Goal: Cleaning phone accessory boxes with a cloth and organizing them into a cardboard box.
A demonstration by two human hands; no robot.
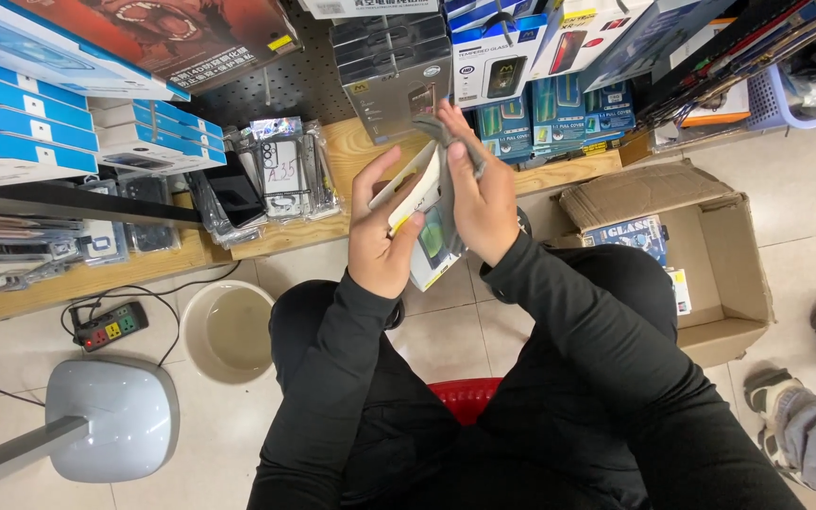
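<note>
**Both hands on a flat retail pack, held in front of the shelf**

Head view, looking down at a seated person in black long sleeves.

- Left hand (382, 241): fingers curled and closed on a flat white cardboard sleeve with a yellow edge (415, 189); thumb on the near face, fingertips at the upper left edge. Sleeve is tilted, upper end leaning away from the body.
- Right hand (482, 203): fingers together, pinching a thin grey sheet-like piece (434, 129) that sticks up above the sleeve. Can't tell if the piece is a separate film or part of the pack.
- Between and under the two hands: a flat box with a greenish printed face and a yellow corner (433, 247), touching the sleeve. Which hand carries it is hidden.
- The whole bundle is off the floor, above the knees, just in front of the low wooden shelf board (361, 151).

Around it:
- Shelf holds clear plastic-bagged phone cases (280, 170) to the left and blue-green screen-protector boxes (559, 118) behind the hands.
- Open brown cardboard carton (724, 274) on the tiled floor to the right, with a blue box inside.
- Round cream plastic bucket (229, 331) on the floor to the left, black power strip (110, 326) beside it, grey fan base (110, 416) nearer.
- Red plastic stool (469, 395) shows between the legs.
- Another person's sandalled feet (805, 397) at the right edge, well apart from the hands.
</note>
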